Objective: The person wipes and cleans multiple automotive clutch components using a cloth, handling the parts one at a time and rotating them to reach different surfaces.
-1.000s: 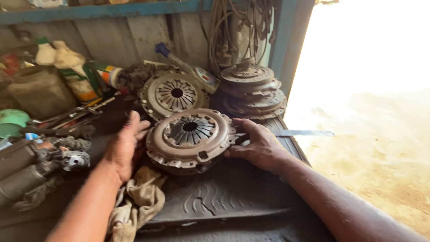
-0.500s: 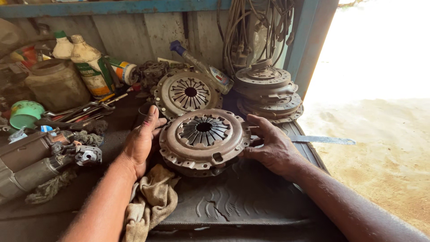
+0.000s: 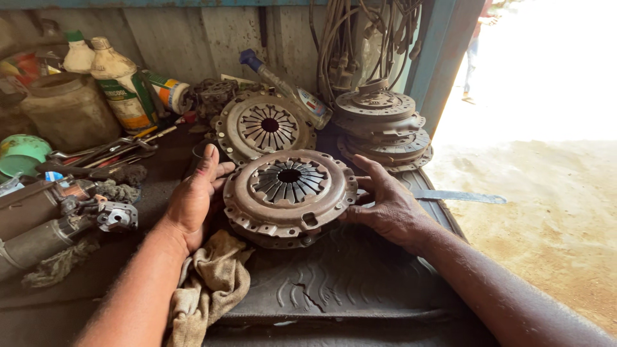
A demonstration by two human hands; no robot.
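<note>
A rusty round clutch pressure plate (image 3: 289, 193) lies flat near the middle of the table (image 3: 360, 276), on a dark ribbed rubber mat (image 3: 334, 283), and appears to rest on another disc below it, though that lower part is mostly hidden. The left hand (image 3: 193, 199) presses against its rim at nine o'clock, fingers (image 3: 209, 160) stretched out and open, palm toward the metal. The right hand (image 3: 385, 202) meets the rim at three o'clock, its fingers (image 3: 369, 167) spread and loosely curved along the edge, not closed around it. At twelve o'clock, just behind, a second pressure plate (image 3: 267, 125) leans tilted against the wall. At two o'clock stands a stack of clutch parts (image 3: 382, 125), with a flat metal blade (image 3: 459, 196) sticking out past the table edge at three o'clock. A dirty rag (image 3: 209, 289) lies crumpled at seven o'clock, under the left wrist. Toward ten o'clock are loose wrenches (image 3: 109, 151), plastic bottles (image 3: 119, 83) and a green bowl (image 3: 22, 154); at nine o'clock sit greasy starter motors (image 3: 51, 218).
</note>
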